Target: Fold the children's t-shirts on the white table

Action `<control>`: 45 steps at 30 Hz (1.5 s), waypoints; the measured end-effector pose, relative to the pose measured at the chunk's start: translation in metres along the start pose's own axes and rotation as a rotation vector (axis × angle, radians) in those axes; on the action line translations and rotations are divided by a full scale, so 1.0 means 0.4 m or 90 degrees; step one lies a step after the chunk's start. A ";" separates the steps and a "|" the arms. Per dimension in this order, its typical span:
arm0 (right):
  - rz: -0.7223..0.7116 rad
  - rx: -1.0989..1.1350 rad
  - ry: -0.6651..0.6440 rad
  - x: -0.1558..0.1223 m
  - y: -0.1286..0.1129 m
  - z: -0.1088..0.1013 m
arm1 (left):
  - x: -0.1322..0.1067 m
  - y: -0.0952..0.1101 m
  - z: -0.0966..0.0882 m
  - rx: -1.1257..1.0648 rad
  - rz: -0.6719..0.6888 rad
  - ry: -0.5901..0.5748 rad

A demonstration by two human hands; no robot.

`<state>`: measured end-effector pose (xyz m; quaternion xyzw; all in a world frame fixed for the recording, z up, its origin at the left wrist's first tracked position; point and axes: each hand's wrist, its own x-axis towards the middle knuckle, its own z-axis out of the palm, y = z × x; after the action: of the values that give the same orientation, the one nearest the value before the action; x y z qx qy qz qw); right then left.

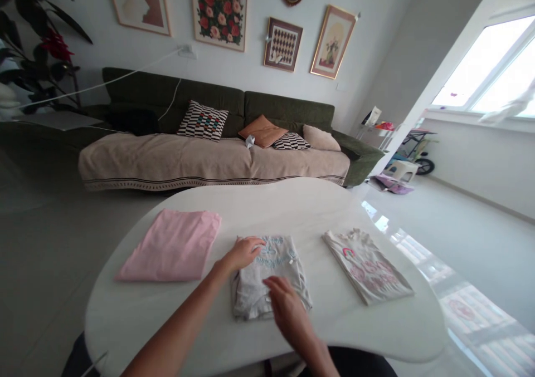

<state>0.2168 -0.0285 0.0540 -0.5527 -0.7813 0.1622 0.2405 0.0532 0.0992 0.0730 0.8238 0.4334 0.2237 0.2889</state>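
Observation:
A folded light grey shirt (273,277) with pale blue lettering lies at the middle of the white table (271,210). My left hand (246,251) rests on its upper left part, fingers stretched out over the cloth. Over the shirt's lower part is my right hand (286,304), its fingers loosely bent and apart; whether it touches the cloth is unclear. Left of the grey shirt is a folded pink cloth (175,246). A folded cream shirt (368,265) with a rainbow and pink print lies to the right.
Beyond the table stands a dark green sofa (288,107) with a beige cover (209,157) and several cushions. A white stool (401,171) is on the floor at the right. A leafy plant (37,48) stands at the far left.

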 end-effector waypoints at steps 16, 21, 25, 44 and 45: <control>0.233 -0.212 0.019 0.084 0.219 -0.041 | -0.196 0.148 0.213 0.002 0.104 -0.108; 0.305 -0.138 0.096 0.082 0.276 -0.058 | -0.167 0.170 0.244 -0.082 0.056 -0.020; 0.422 -0.116 0.170 -0.014 0.306 -0.071 | -0.151 0.033 0.145 -0.014 -0.195 0.215; 0.355 0.178 0.226 -0.066 0.384 -0.228 | -0.016 0.176 0.233 -0.661 -0.318 0.033; 0.353 0.211 0.246 -0.080 0.410 -0.270 | 0.014 0.211 0.252 -0.684 -0.296 0.015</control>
<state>0.4142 -0.0046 0.0525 -0.7172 -0.5055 0.2380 0.4166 0.1681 0.0367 0.0563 0.4426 0.4321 0.3519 0.7026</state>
